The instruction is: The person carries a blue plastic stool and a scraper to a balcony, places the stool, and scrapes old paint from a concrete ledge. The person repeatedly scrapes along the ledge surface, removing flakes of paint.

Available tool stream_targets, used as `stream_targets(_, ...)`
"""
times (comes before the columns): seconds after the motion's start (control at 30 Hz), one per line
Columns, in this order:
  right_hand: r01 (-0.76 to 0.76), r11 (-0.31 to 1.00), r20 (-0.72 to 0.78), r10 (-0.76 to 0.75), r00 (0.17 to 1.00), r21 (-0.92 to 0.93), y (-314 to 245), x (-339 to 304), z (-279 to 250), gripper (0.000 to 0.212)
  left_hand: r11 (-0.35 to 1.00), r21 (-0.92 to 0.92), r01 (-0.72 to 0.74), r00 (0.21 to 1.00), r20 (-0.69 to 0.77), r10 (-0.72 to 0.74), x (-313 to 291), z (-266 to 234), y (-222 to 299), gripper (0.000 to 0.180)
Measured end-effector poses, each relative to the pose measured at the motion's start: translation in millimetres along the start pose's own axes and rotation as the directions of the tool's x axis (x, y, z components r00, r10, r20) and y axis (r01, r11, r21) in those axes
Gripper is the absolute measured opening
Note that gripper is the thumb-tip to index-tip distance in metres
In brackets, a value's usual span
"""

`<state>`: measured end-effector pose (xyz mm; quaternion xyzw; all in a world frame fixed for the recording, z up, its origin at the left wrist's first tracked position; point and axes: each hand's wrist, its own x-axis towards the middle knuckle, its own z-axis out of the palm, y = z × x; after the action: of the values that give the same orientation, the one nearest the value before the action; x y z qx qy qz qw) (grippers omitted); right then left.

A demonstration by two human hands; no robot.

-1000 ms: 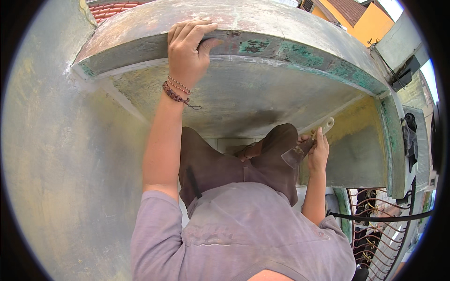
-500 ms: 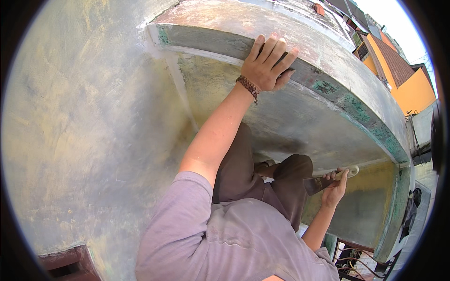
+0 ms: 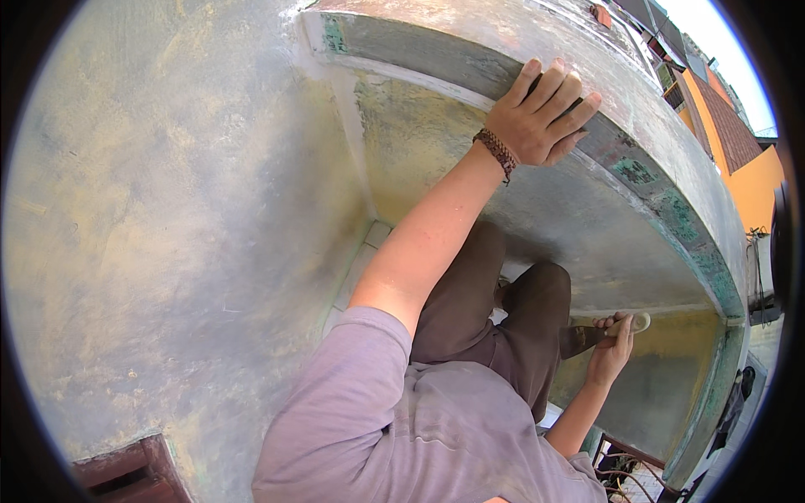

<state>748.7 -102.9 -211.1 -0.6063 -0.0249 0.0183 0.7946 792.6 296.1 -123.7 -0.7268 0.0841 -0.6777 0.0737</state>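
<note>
My left hand [image 3: 541, 113] lies over the edge of a curved concrete parapet [image 3: 419, 52], its fingers spread across the rim. A braided brown bracelet [image 3: 496, 153] is round that wrist. Lower, to the right of my knees, my right hand [image 3: 610, 356] is closed round the pale handle [image 3: 627, 325] of a scraper. Its dark blade [image 3: 579, 340] points left, close to my trouser leg [image 3: 537, 323]. The blade appears apart from the wall, and part of it may be hidden behind the knee.
A blotchy grey-yellow wall [image 3: 184, 235] fills the left side, with a brown-framed opening [image 3: 134, 474] low down. Green paint patches [image 3: 677, 214] mark the parapet's inner face. Beyond it are an orange building [image 3: 755, 189] and roofs. Thin cables [image 3: 625, 484] show at the lower right.
The view has shifted, so the parapet corner sits further right and higher. My left hand stays on the rim. In my right hand the scraper has turned, its blade now lying more level.
</note>
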Motion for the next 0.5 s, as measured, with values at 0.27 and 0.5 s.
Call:
stream_targets(0.27,0.035,0.998,0.193,-0.023,0.981,-0.058,-15.7,20.2,0.0,0.026,0.718,-0.068,0.692,0.691,-0.224,-0.687,-41.3,-46.2,-50.8,0.074)
stream_targets(0.5,-0.015,0.994,0.263,0.044,0.964,-0.110,-9.3,39.8,23.5,0.024,0.585,-0.012,0.811,0.585,-0.017,-0.811,-57.7,-79.2,-87.4,0.083)
